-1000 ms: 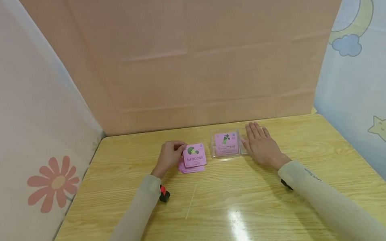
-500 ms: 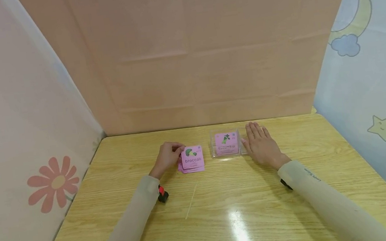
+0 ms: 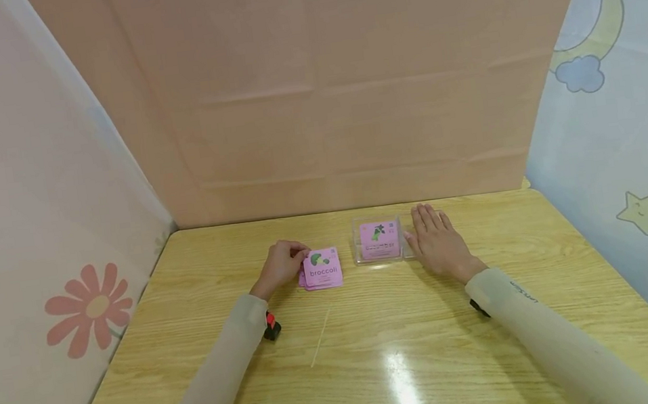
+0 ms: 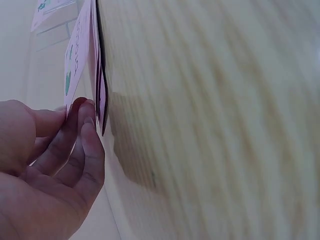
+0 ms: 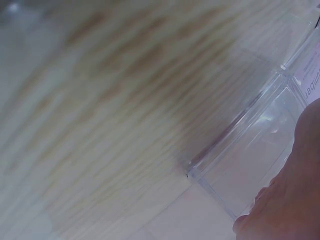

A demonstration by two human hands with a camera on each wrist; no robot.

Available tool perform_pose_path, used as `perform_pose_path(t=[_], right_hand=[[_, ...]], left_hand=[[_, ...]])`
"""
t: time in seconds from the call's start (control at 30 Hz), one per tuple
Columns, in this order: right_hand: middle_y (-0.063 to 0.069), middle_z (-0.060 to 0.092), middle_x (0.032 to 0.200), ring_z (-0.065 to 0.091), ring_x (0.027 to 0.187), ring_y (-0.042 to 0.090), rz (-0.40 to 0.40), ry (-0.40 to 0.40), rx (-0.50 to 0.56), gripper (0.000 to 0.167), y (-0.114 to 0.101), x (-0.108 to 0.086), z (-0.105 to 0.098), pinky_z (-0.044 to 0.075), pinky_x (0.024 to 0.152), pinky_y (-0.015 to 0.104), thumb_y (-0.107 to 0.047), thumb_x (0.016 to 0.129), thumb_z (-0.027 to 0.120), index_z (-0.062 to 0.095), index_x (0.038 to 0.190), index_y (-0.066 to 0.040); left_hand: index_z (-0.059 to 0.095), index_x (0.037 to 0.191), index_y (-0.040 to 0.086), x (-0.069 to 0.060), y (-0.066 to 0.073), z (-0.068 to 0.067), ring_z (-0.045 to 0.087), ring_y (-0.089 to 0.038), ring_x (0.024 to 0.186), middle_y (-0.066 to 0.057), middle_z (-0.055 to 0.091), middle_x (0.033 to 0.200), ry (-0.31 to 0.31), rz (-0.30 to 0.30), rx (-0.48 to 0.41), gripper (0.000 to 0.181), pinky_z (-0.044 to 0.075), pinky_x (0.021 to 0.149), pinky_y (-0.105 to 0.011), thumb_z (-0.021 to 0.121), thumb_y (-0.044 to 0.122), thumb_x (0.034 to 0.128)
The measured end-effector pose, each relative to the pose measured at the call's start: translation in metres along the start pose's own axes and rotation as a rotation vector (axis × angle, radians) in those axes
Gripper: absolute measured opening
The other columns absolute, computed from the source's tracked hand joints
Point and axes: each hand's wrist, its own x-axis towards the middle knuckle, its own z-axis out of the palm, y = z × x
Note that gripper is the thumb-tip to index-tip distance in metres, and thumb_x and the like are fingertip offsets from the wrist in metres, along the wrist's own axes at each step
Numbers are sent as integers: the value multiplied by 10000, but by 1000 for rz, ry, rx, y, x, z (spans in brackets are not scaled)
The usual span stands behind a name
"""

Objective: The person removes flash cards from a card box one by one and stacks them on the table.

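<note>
The left hand (image 3: 279, 267) pinches the upper left corner of the pink broccoli card (image 3: 322, 269) between thumb and fingertips. In the left wrist view that card (image 4: 79, 55) tilts up slightly from a small stack of pink cards (image 4: 102, 95) on the table. To the right, a clear plastic box (image 3: 356, 242) holds a pink cucumber card (image 3: 379, 240). The right hand (image 3: 442, 246) lies flat with straight fingers over the box's clear right part; in the right wrist view the transparent case (image 5: 240, 150) shows beneath the hand (image 5: 287, 185).
A wooden table (image 3: 402, 328) carries a thin pale strip (image 3: 320, 339) below the card stack. Beige cloth (image 3: 316, 94) stands behind the table, with patterned cloths at the left (image 3: 4, 203) and right (image 3: 645, 119).
The left hand has moved slightly left, and the broccoli card has shifted left and down over the stack. The right hand stays on the clear box.
</note>
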Motion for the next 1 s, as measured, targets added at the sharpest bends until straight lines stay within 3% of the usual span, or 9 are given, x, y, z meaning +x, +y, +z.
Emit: perform_pose_path(t=[0.57, 0.83, 1.0], right_hand=[[298, 55, 1743, 41, 1631, 484, 4, -13, -9, 697, 0, -2, 0, 35, 1328, 663, -364, 1159, 258, 51, 1646, 90], [303, 85, 1740, 49, 1632, 482, 2, -4, -9, 694, -1, -1, -1, 44, 1329, 662, -355, 1158, 274, 64, 1645, 93], [304, 81, 1740, 41, 1632, 484, 0, -8, -6, 695, 0, 0, -1, 42, 1326, 667, -356, 1159, 271, 56, 1645, 92]], left_hand=[[791, 1122, 17, 3, -4, 1, 668, -173, 874, -127, 789, 1071, -17, -10, 51, 207, 528, 684, -216, 629, 128, 1056], [792, 1136, 27, 4, -2, 2, 674, -205, 951, -131, 786, 1135, -11, -10, 95, 199, 596, 828, -328, 645, 126, 1045], [796, 1121, 22, 3, 1, 2, 652, -213, 927, -142, 786, 1139, -13, -6, 118, 183, 581, 824, -332, 663, 107, 1028]])
